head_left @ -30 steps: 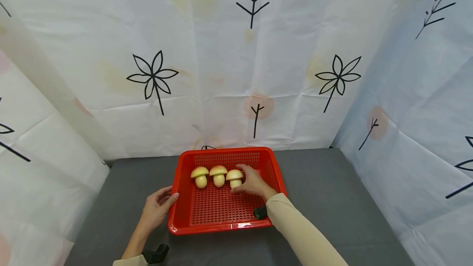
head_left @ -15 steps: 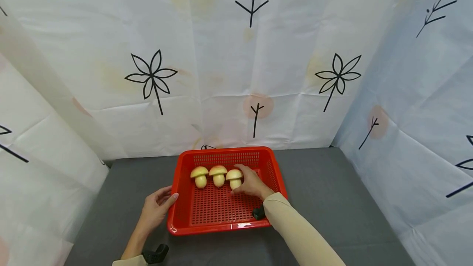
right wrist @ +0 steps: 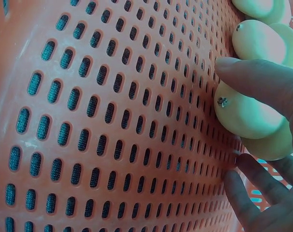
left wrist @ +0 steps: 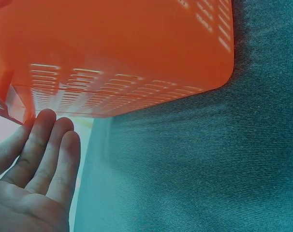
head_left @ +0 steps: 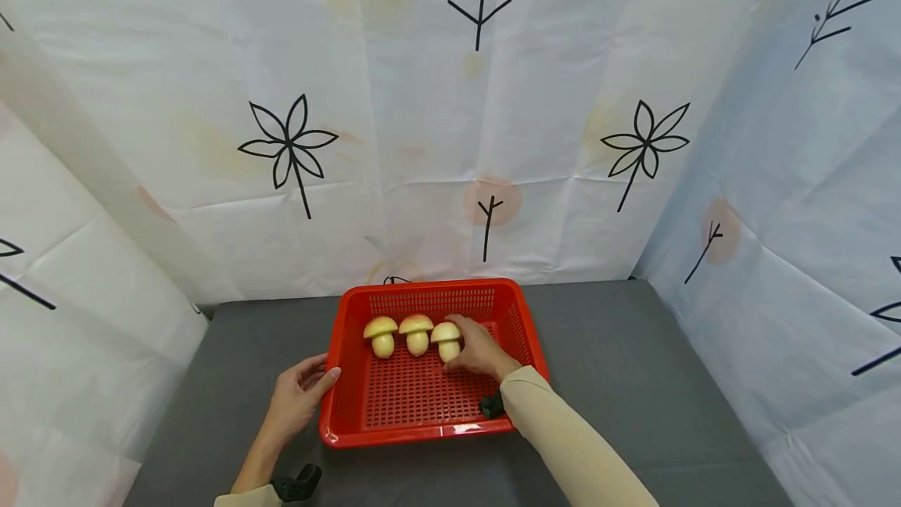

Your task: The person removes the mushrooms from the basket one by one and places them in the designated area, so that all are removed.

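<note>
Three toy mushrooms with yellowish caps and pale stems lie in a row inside a red plastic basket [head_left: 383,435]: the left mushroom [head_left: 382,337], the middle mushroom [head_left: 417,335] and the right mushroom [head_left: 446,341]. My right hand [head_left: 480,349] holds the right mushroom. In the right wrist view its thumb [right wrist: 257,79] lies along one side of that mushroom [right wrist: 248,113], fingers on the other. My left hand [head_left: 297,393] pinches the basket's left rim. The left wrist view shows fairly straight fingers [left wrist: 64,164] by the basket's outer wall [left wrist: 117,43], the thumb mostly hidden.
The basket stands on a grey cloth-covered table [head_left: 605,382]. A white patterned curtain [head_left: 422,139] hangs behind the table and along both sides. A thin dark wire [head_left: 396,280] shows at the table's back edge. Dark wrist cameras [head_left: 299,483] are strapped on both arms.
Almost nothing differs. The right forearm has shifted very slightly left, while the right hand stays around the right mushroom. The left hand, basket and mushrooms keep their places.
</note>
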`<state>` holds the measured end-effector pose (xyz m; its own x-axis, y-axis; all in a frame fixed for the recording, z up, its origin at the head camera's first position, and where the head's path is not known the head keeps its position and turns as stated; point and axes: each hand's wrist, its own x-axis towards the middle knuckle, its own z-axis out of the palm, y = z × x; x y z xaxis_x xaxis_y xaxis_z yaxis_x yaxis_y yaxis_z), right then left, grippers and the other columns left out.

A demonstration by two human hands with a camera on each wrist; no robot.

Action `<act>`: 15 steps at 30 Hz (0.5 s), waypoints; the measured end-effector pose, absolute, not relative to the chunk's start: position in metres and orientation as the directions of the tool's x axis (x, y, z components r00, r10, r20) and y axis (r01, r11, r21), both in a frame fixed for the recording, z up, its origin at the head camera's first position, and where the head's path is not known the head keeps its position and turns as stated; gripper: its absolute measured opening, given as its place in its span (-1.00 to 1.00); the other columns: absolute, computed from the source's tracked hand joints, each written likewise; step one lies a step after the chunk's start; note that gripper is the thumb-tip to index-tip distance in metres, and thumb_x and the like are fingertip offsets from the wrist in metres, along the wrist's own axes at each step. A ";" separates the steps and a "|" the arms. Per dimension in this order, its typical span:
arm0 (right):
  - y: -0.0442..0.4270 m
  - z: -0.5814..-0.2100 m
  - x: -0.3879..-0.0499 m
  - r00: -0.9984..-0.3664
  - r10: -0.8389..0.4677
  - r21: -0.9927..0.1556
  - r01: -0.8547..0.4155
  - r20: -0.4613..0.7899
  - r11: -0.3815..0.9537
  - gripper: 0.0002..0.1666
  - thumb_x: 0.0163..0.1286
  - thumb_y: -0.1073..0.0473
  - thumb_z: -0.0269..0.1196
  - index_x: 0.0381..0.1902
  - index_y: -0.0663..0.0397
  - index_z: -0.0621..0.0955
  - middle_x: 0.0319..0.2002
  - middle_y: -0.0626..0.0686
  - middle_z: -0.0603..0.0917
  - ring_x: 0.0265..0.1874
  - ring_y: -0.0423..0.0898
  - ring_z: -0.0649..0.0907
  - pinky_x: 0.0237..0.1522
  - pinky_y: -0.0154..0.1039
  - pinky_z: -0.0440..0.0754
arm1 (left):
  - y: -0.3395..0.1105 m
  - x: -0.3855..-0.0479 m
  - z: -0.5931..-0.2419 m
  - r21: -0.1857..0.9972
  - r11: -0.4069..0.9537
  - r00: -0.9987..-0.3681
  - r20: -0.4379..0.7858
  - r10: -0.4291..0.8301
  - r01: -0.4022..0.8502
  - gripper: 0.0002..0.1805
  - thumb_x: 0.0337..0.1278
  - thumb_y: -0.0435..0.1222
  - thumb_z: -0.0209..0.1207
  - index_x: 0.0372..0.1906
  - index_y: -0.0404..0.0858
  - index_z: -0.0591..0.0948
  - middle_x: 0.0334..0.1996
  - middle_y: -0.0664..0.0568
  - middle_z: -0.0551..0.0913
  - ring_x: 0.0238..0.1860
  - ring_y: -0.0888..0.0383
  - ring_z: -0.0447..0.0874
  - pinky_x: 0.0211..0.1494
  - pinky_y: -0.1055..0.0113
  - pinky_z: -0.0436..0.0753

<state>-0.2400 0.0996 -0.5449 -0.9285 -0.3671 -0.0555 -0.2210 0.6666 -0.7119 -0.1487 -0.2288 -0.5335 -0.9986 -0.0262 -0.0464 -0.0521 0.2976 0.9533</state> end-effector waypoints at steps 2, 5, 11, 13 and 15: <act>0.100 -0.545 -0.240 -0.928 -0.368 -0.712 -0.222 -0.055 0.666 0.10 -0.09 0.26 0.67 0.41 0.25 0.40 0.24 0.23 0.55 0.20 0.19 0.54 0.20 0.16 0.53 | -0.229 -0.149 -0.534 0.952 0.302 -0.999 -0.045 -0.029 -0.052 -0.44 0.39 -0.23 0.28 0.32 -0.47 0.48 0.11 -0.32 0.62 0.00 0.04 0.70 -0.04 0.34 0.73; 0.099 -0.544 -0.240 -0.929 -0.366 -0.712 -0.219 -0.057 0.667 0.09 -0.09 0.27 0.67 0.40 0.25 0.41 0.22 0.22 0.56 0.17 0.19 0.56 0.17 0.15 0.54 | -0.228 -0.149 -0.534 0.951 0.305 -0.998 -0.044 -0.035 -0.053 -0.45 0.37 -0.22 0.29 0.31 -0.46 0.49 0.09 -0.30 0.63 -0.02 0.07 0.71 -0.05 0.35 0.73; 0.099 -0.543 -0.240 -0.932 -0.356 -0.746 -0.186 -0.073 0.640 0.03 -0.05 0.30 0.64 0.39 0.23 0.42 0.15 0.18 0.59 0.08 0.14 0.59 0.06 0.11 0.60 | -0.228 -0.149 -0.534 0.949 0.312 -0.999 -0.034 -0.029 -0.041 -0.44 0.38 -0.21 0.29 0.30 -0.47 0.49 0.08 -0.32 0.63 -0.01 0.03 0.71 -0.05 0.34 0.73; 0.099 -0.541 -0.240 -0.933 -0.349 -0.776 -0.156 -0.086 0.611 0.01 -0.01 0.32 0.63 0.40 0.21 0.42 0.14 0.17 0.60 0.05 0.12 0.60 0.03 0.08 0.62 | -0.228 -0.149 -0.534 0.949 0.312 -0.999 -0.034 -0.028 -0.041 -0.44 0.38 -0.21 0.29 0.30 -0.48 0.49 0.09 -0.32 0.63 -0.01 0.03 0.71 -0.05 0.33 0.73; 0.098 -0.538 -0.239 -0.935 -0.344 -0.795 -0.142 -0.090 0.591 0.00 0.01 0.33 0.61 0.40 0.20 0.41 0.14 0.16 0.60 0.03 0.12 0.61 0.00 0.07 0.63 | -0.228 -0.149 -0.534 0.950 0.309 -0.999 -0.040 -0.031 -0.048 -0.44 0.37 -0.21 0.29 0.30 -0.47 0.49 0.09 -0.31 0.63 -0.03 0.08 0.71 -0.05 0.33 0.73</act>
